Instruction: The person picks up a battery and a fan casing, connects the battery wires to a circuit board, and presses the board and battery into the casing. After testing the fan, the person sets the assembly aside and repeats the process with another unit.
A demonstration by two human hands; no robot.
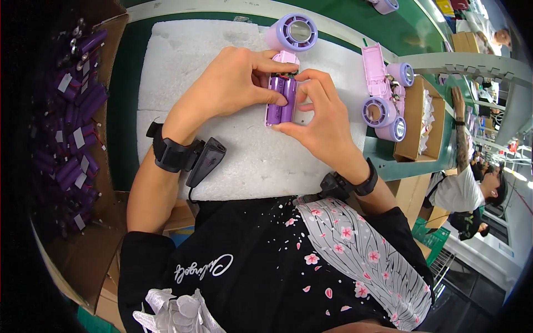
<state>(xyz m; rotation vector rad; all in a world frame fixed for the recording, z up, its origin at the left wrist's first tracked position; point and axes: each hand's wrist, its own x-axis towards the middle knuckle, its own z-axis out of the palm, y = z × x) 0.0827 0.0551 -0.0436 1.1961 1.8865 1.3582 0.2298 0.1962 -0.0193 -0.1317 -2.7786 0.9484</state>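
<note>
A small handheld fan with a round lilac head [277,36] and an opened pink handle [286,57] lies over the white foam sheet. Two purple cylindrical batteries [288,111] sit side by side in the handle, with a strip of green circuit board above them. My left hand [233,80] grips the handle from the left, its thumb pressed on the batteries and its index finger across the top of the handle. From the right, my right hand [325,119] holds the handle's edge between thumb and curled fingers. Parts of the board are hidden under my fingers.
White foam [189,66] covers the green bench. At left stands a cardboard box [119,41] of purple battery packs [69,116]. Further fan parts [377,83] lie at right, beside a carton [438,119] of white pieces. Beyond, a person [461,191] reaches onto the bench.
</note>
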